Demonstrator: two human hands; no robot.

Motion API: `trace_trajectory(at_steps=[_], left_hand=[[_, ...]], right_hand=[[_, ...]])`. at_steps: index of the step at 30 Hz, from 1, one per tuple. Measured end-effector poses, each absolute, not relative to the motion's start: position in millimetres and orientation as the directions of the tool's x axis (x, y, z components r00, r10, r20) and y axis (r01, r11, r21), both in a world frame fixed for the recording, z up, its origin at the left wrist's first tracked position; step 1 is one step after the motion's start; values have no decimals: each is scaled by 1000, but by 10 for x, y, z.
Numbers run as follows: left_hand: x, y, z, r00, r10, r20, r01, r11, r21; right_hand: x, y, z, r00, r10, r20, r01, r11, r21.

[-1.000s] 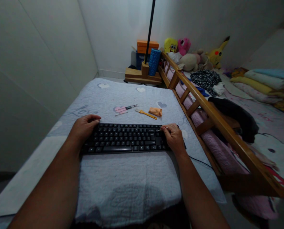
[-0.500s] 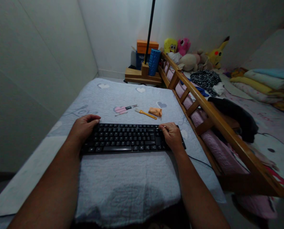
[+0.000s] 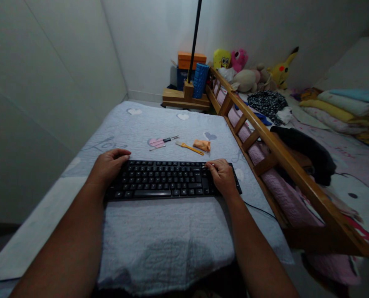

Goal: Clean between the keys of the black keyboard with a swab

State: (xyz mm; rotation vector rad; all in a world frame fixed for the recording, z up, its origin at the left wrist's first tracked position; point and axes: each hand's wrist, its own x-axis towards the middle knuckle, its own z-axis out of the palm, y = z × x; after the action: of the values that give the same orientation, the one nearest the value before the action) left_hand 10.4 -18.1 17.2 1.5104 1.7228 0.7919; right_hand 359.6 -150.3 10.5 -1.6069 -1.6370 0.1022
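Black rectangular plastic keyboard lies flat on the pale blue quilted cloth with heart prints, long axis running left-right across the view, square to the person. Left hand sits on the keyboard's left end, fingers curled over the far-left corner, palm down, clamped lightly on the edge rather than spread over keys. Right hand covers the right end over the numpad area, fingers bent and together, thumb tucked toward the top edge; can't tell whether it grips the edge or just rests on the keys. Both hands touch the keyboard, one at each short end, so neither is nearer; the board spans the gap between them. A thin dark cable leaves the right end and trails toward the wooden bed rail. Beyond the keyboard, well apart from both hands: small metal-tipped tool with dark handle lying on a pink heart patch, yellow-handled brush, crumpled orange cloth just beside the brush tip. These lie closer to the right hand's side than the left. Black pole on a wooden base stands at the far end, plush toys behind the rail.
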Motion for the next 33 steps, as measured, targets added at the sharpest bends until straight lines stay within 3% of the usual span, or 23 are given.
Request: trace_trajectory(at_steps=[33], left_hand=[[128,-193,219,-78,992,-97,588,124,799]], right_hand=[[3645,-1533,125,200,871,450,792,127,-598]])
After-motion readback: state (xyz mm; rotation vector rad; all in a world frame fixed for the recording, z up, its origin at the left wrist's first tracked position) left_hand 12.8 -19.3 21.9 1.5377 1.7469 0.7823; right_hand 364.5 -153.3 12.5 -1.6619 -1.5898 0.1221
